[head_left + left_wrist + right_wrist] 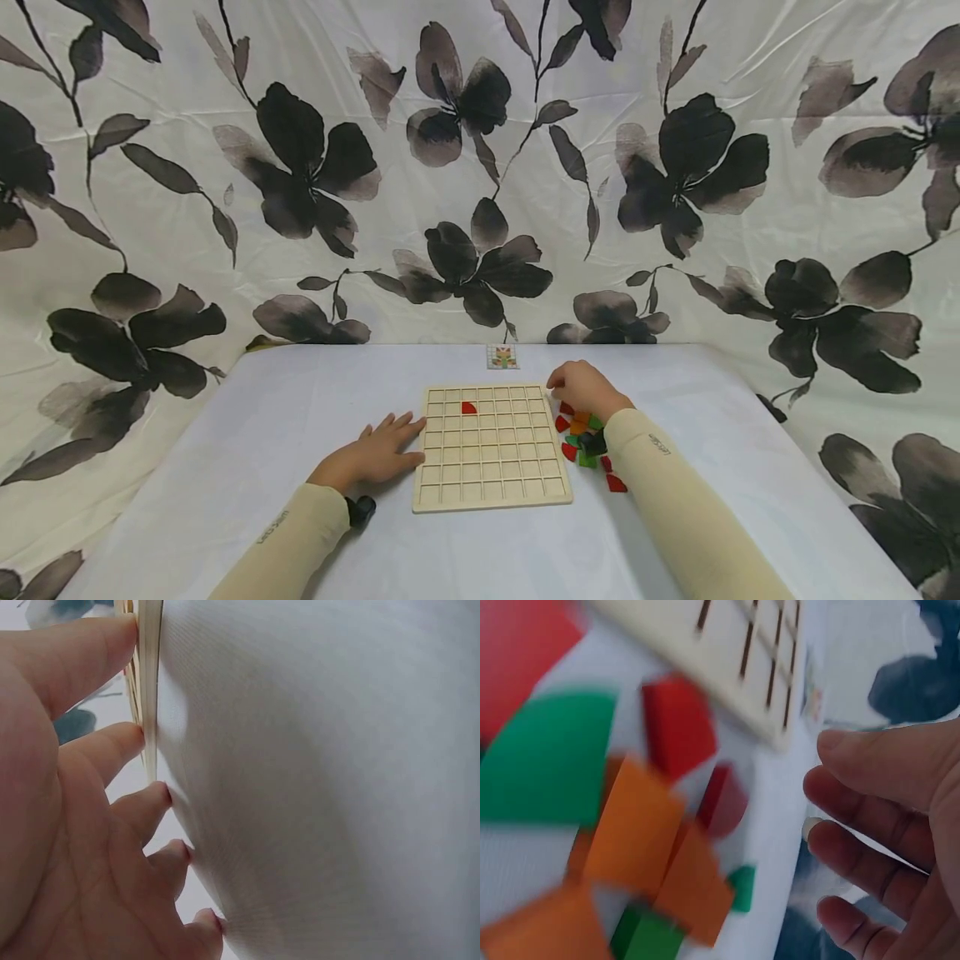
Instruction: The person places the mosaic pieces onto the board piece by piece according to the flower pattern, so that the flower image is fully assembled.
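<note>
A pale wooden grid board lies flat on the table, with one red quarter-round block in a cell of its upper part. My left hand rests at the board's left side, fingers spread; in the left wrist view, thumb and index fingertip touch its edge. Over the board's upper right corner hovers my right hand, fingers loosely bent. No piece shows between those fingers in the right wrist view. Beneath and beside that hand lie loose blocks: red, orange and green.
A small square card with a coloured pattern lies beyond the board, at the table's far edge. White cloth covers the table. Behind it hangs a flowered curtain. Scattered red blocks reach down along the right forearm.
</note>
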`<action>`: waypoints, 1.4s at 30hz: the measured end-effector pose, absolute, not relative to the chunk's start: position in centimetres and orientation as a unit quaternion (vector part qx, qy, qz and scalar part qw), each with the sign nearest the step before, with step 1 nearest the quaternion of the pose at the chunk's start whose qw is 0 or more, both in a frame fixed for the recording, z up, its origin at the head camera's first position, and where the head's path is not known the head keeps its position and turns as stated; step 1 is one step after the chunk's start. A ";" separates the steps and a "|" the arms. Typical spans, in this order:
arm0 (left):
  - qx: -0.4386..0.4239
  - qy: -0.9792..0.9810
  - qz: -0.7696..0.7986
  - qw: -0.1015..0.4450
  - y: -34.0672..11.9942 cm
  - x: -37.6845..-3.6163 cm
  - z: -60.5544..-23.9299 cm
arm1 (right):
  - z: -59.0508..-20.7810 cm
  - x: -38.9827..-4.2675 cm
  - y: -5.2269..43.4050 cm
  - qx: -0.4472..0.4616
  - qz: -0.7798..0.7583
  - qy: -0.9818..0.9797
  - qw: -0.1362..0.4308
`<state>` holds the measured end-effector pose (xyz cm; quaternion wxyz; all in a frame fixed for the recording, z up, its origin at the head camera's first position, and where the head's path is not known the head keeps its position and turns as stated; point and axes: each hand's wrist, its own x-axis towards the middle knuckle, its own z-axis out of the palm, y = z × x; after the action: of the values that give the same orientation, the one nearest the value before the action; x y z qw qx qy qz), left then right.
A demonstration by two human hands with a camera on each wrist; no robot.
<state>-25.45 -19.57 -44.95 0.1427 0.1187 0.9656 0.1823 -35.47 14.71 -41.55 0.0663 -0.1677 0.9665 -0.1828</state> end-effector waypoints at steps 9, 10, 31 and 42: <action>0.115 0.967 0.177 0.144 -19.6 -25.4 -45.0 | -42.9 -35.4 16.5 -0.108 -0.159 0.975 0.113; 0.114 0.967 0.176 0.145 -19.6 -25.5 -45.0 | -43.0 -35.4 16.6 -0.106 -0.162 0.975 0.114; 0.120 0.966 0.180 0.139 -19.6 -25.6 -45.0 | -42.5 -35.5 16.2 -0.118 -0.282 0.947 0.097; 0.127 0.965 0.183 0.137 -19.8 -25.4 -45.2 | -41.7 -35.0 14.2 -0.187 -0.302 0.929 0.099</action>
<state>-25.42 -19.77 -45.19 0.1367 0.1272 0.9652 0.1830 -34.97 14.17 -41.67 0.0994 -0.1874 0.9293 -0.3023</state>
